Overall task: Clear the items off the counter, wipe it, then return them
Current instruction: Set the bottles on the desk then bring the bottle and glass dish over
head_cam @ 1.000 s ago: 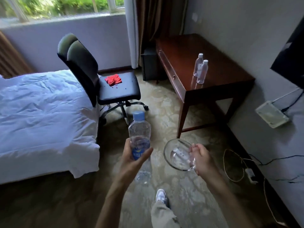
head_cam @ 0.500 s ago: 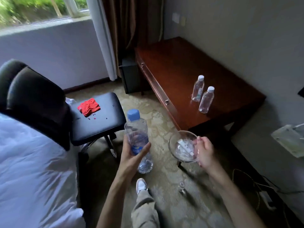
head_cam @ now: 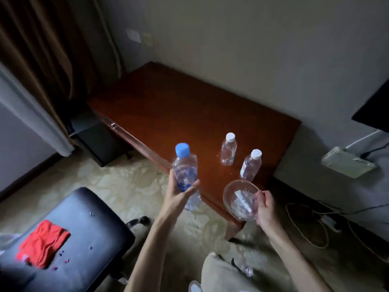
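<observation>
Wooden worktop mid-frame w/ 2 small white-cap bottles | left hand fingers wrapped round blue-cap bottle | right hand fingers pinch glass bowl rim | red cloth on chair, lower left

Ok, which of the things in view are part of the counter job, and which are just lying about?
Job:
- blue-capped bottle, gripped by left hand
- glass bowl, held by right hand
- two white-capped bottles standing on the wooden counter
- red cloth on the chair seat

Lying about:
- white box and cables by the wall
- curtain
</observation>
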Demonstrator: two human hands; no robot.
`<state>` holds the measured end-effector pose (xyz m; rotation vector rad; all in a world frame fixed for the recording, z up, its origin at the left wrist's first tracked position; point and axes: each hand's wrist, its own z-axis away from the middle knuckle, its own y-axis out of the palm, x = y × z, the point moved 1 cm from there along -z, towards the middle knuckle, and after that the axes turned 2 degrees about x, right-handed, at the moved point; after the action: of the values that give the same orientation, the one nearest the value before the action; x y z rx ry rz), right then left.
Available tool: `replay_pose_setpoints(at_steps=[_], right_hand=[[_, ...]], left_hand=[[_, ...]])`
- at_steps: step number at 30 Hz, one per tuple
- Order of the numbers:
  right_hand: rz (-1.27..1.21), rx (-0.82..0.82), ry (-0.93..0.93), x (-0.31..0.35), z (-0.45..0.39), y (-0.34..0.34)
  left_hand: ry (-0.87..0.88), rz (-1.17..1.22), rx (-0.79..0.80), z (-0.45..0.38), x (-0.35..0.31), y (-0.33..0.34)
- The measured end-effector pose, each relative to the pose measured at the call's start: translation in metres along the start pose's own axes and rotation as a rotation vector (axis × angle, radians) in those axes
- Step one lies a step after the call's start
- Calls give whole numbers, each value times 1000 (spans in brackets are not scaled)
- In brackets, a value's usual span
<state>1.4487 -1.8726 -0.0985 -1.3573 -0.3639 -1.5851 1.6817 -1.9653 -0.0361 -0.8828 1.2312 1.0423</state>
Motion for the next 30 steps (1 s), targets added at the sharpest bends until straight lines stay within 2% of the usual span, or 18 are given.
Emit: replay_pose_setpoints(at_steps=[5, 13, 20, 25, 30], right_hand=[[105, -106, 141, -29, -48, 42], [102, -238, 255, -30, -76, 91], [75, -363, 340, -40, -77, 117], [41, -435, 380, -43, -77, 131], [22, -421, 430, -46, -76, 132]], left_hand=[[-42, -105, 109, -86, 30, 1], [-60, -204, 293, -171, 68, -3], [-48, -282, 530, -201, 95, -6], [-24, -350, 568, -211, 100, -8], [-64, -381, 610, -221, 105, -8]])
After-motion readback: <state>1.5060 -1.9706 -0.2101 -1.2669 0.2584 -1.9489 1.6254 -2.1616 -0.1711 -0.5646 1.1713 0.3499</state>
